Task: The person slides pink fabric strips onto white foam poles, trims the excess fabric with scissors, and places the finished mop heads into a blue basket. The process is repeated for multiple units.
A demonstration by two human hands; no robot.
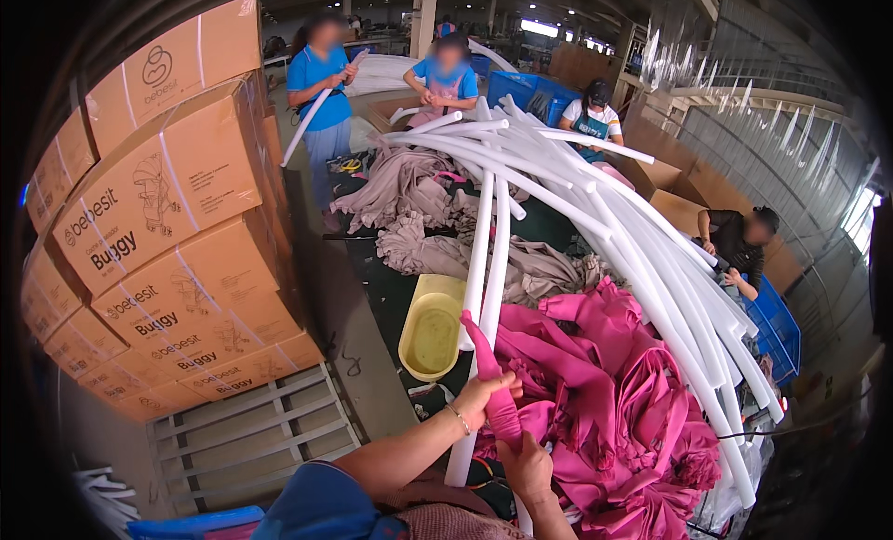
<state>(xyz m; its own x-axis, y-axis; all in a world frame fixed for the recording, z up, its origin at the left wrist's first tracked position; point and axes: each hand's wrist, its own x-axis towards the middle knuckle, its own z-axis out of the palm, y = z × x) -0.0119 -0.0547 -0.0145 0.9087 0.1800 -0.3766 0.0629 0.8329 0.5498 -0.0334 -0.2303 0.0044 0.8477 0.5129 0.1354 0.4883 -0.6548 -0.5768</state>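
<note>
A narrow pink fabric sleeve (503, 415) stands up at a slant in front of me, wrinkled along its lower part. My left hand (484, 400), with a bracelet at the wrist, is closed round its middle. Lower down, my right hand (527, 467) grips the same sleeve near its bottom end. Whether anything is inside the sleeve is hidden. Right beside my hands lies a large heap of pink fabric (605, 382). White foam tubes (499, 252) run behind the sleeve, and one passes under my left hand.
A yellow basin (433, 331) stands left of the tubes. Greyish fabric (419, 191) lies farther back. Many long white tubes (642, 261) arch down the right side. Stacked cartons (177, 196) rise at left above a slatted metal pallet (251, 433). Several people work around the table.
</note>
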